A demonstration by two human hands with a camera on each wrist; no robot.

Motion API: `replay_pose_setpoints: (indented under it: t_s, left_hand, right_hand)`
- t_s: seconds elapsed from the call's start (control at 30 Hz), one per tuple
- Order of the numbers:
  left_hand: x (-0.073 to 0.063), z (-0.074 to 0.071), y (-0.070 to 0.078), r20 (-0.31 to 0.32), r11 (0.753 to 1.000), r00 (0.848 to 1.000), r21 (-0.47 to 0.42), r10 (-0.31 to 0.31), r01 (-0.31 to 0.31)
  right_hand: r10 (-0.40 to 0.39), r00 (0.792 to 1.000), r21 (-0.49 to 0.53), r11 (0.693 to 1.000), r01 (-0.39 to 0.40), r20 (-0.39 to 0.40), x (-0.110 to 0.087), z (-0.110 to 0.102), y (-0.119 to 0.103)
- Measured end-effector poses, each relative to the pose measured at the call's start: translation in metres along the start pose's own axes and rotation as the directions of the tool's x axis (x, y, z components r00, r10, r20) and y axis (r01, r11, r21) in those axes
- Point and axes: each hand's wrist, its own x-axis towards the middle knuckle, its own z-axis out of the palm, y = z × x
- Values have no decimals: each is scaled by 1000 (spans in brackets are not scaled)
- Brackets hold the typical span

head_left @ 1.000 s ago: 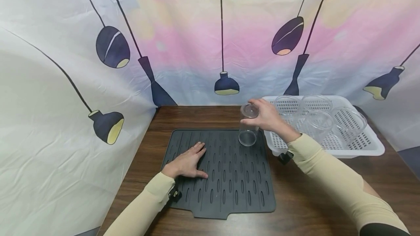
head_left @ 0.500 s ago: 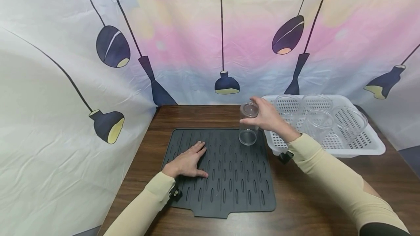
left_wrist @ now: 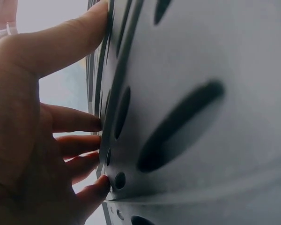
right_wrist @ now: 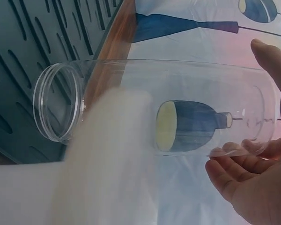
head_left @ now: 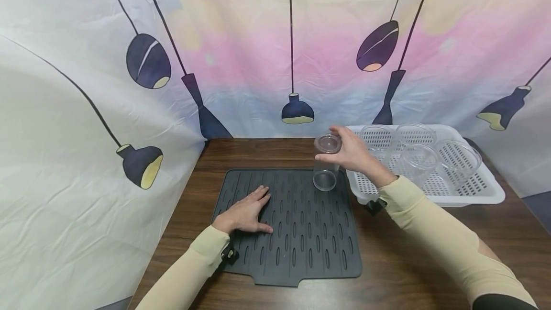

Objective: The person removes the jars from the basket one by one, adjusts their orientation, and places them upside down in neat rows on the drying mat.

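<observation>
A clear jar (head_left: 325, 166) stands upside down at the far right corner of the dark grey ridged mat (head_left: 297, 233), its ringed mouth on the mat. My right hand (head_left: 350, 152) holds it around its base, thumb across the front and fingers behind. In the right wrist view the jar (right_wrist: 131, 75) lies sideways, with the fingers (right_wrist: 227, 176) curled at one side of its base and the thumb (right_wrist: 267, 56) beside the other. My left hand (head_left: 245, 212) rests on the left part of the mat, fingers spread; in its wrist view the fingertips (left_wrist: 96, 124) touch the mat surface.
A white perforated basket (head_left: 439, 199) stands to the right of the mat, holding several clear containers (head_left: 416, 164). Both are on a dark wooden table (head_left: 396, 262). A cloth backdrop (head_left: 249, 61) printed with lamps hangs behind the table.
My right hand has shifted very slightly to the right at the jar's base, while the jar's mouth keeps its place on the mat. The left hand has not moved.
</observation>
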Motion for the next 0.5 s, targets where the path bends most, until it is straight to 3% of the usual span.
replay_pose_setpoints:
  t_s: [0.5]
  left_hand:
    - [2,2,0,0,1000,1000,-3,-2,2]
  right_hand:
    - [15,997,121,993,-5,-79,-17,-19,0]
